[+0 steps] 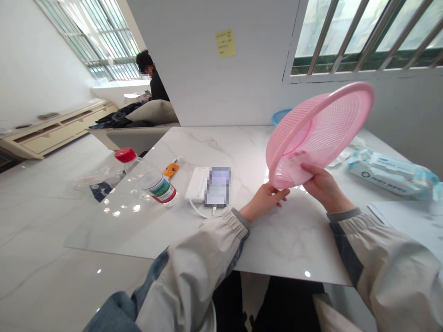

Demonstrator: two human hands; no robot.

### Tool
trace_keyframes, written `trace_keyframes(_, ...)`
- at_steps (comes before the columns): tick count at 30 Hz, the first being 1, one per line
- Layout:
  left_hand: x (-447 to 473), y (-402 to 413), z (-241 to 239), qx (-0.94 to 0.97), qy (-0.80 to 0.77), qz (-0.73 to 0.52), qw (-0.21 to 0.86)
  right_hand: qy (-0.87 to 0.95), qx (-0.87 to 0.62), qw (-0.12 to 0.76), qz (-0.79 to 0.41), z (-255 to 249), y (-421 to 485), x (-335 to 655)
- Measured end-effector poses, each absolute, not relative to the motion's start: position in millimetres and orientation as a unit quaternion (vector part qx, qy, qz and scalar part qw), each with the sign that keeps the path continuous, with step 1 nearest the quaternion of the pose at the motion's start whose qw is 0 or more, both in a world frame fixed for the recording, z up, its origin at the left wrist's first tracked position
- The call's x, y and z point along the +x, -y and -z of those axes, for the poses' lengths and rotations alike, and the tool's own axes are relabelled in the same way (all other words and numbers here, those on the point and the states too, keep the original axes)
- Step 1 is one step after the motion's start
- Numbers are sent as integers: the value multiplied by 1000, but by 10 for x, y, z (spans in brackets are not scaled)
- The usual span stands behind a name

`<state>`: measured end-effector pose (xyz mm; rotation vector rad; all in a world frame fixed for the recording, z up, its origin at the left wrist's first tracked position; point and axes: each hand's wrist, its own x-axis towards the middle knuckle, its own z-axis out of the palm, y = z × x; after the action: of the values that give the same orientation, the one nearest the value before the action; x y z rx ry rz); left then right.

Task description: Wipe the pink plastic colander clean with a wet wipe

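Note:
A pink plastic mesh basket (320,133) is held tilted above the table, its open side turned up and to the right. My left hand (266,202) is closed on its lower rim from the near left side. A thin pale sheet, looking like a wet wipe (298,167), lies against the inner wall near the rim. My right hand (320,185) presses this wipe to the basket, with the thumb inside; its other fingers are partly hidden. Behind the basket, part of a blue basin or bowl (281,116) shows.
On the marble-look table (207,143) are a red-capped bottle (157,184), an orange item (170,169), a white power bank (198,184) and a cabled phone (217,186). At right lie a wipes pack (391,173) and papers (411,221). A person (157,80) sits far left.

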<state>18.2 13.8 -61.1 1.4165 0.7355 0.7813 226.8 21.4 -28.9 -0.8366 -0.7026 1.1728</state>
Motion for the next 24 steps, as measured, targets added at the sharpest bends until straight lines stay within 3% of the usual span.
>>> trace_keyframes(24, 91, -117, 424, 581, -306, -467, 592, 296, -380, 716, -506, 319, -280, 2321)
